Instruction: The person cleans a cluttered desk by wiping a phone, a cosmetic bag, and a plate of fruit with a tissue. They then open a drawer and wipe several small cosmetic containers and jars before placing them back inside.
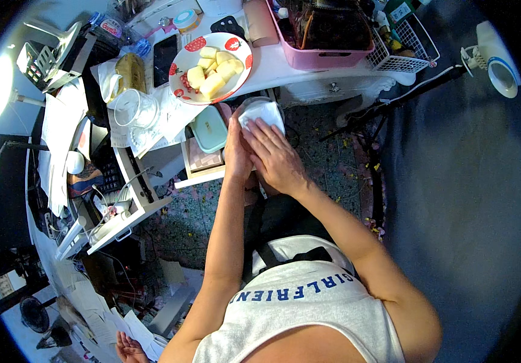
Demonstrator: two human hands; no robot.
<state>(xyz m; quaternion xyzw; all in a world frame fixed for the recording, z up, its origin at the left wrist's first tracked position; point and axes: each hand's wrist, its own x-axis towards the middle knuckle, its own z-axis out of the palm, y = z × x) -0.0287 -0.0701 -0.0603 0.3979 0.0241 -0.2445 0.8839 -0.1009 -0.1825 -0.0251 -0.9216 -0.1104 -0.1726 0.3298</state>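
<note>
Just in front of the white desk, over an open drawer, my left hand (238,152) holds the side of a round clear container (273,103). A folded white tissue or cloth (265,114) lies at the container, with the spread fingers of my right hand (277,156) flat on it. The container's lower part is hidden by my hands. A strawberry-patterned plate (245,51) with pale yellow fruit chunks (212,85) stands on the desk beyond them. To the left a clear glass cup (129,109) stands on papers. A mint-green lidded box (209,129) sits at the drawer beside my left hand.
The drawer's front (201,177) juts out below my left hand. A pink basket (321,59) and a white wire basket (399,63) stand at the back right. A black phone (166,59) lies left of the plate. Another person's hand (131,348) shows at the lower left.
</note>
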